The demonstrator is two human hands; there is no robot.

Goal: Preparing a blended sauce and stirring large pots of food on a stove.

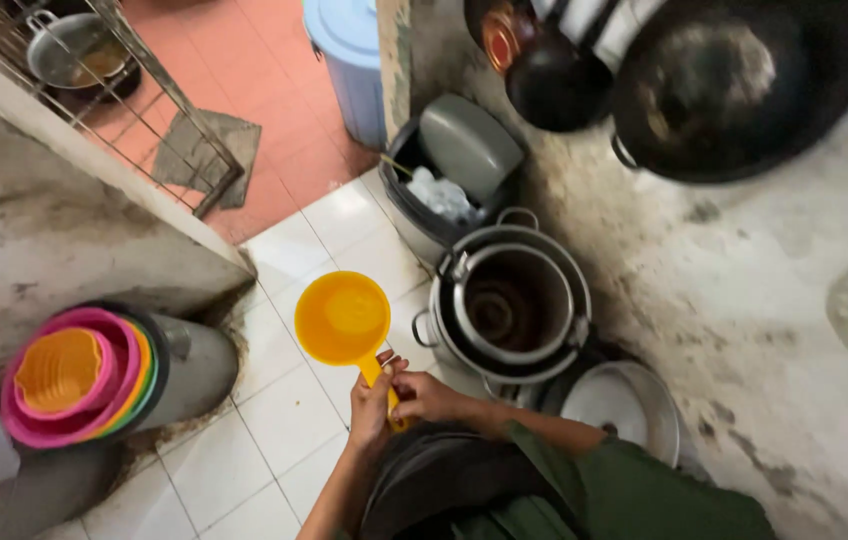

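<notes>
A yellow plastic dipper (342, 317) with a round bowl is held out over the white tiled floor (289, 415). Both hands close around its short handle: my left hand (370, 408) grips from the left and my right hand (424, 396) from the right, fingers wrapped. The bowl faces up and looks empty. My right forearm wears a green sleeve (594, 470).
Nested metal pots (510, 300) stand right of the dipper, with a lid (621, 401) beside them. A grey bin (449, 175) and a blue bin (349, 60) stand beyond. Stacked coloured plastic bowls (74, 375) sit at left. Dark woks (734, 85) hang on the stained wall.
</notes>
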